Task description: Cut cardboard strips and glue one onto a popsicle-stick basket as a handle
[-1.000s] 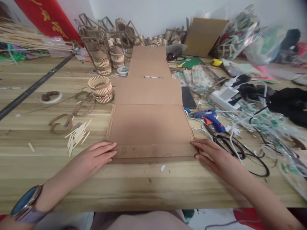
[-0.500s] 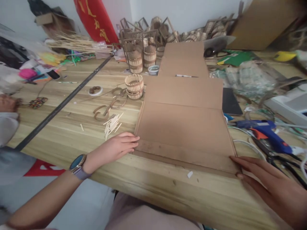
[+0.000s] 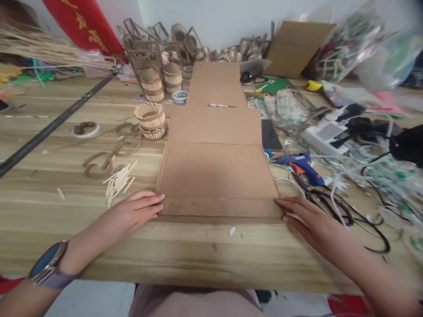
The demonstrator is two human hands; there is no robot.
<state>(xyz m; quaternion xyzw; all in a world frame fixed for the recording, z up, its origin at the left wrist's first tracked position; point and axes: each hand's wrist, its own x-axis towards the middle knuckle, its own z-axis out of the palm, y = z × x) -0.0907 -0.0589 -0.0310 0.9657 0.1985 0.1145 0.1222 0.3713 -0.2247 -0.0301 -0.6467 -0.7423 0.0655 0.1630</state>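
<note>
Shift since half a second ago: the view has swung back rightward and levelled; both hands keep their places at the cardboard's near corners.
Far left: a long, thin black strip (image 3: 59,119) slants across the pale wood-grain table (image 3: 185,259); right of it lies a shallow white round lid (image 3: 94,130) with brown pieces in it.
Sticks and strips: curved brown strips (image 3: 108,162) lie behind a loose heap of short, pale wooden sticks (image 3: 118,181).
Left hand (image 3: 140,210): fingers outstretched and unclenched, tips on the cardboard's near left corner; thumb hidden, so I cannot tell whether it pinches.
Basket: a small round basket of pale slats and brown bands (image 3: 152,121) stands just beside the sheet's left edge.
Cardboard: a creased, plain brown cardboard sheet (image 3: 216,171) lies mid-table, long axis running away from the person, broad end near, narrower panel pointing toward the wall; a slim white pen (image 3: 222,105) lies crosswise on it.
Right hand (image 3: 309,220): fingers nearly straight, tips at the near right corner, thumb lower; a firm grip cannot be told.
Far right: a blue glue gun with orange trigger (image 3: 310,171) lies near a white power strip (image 3: 320,137).
</note>
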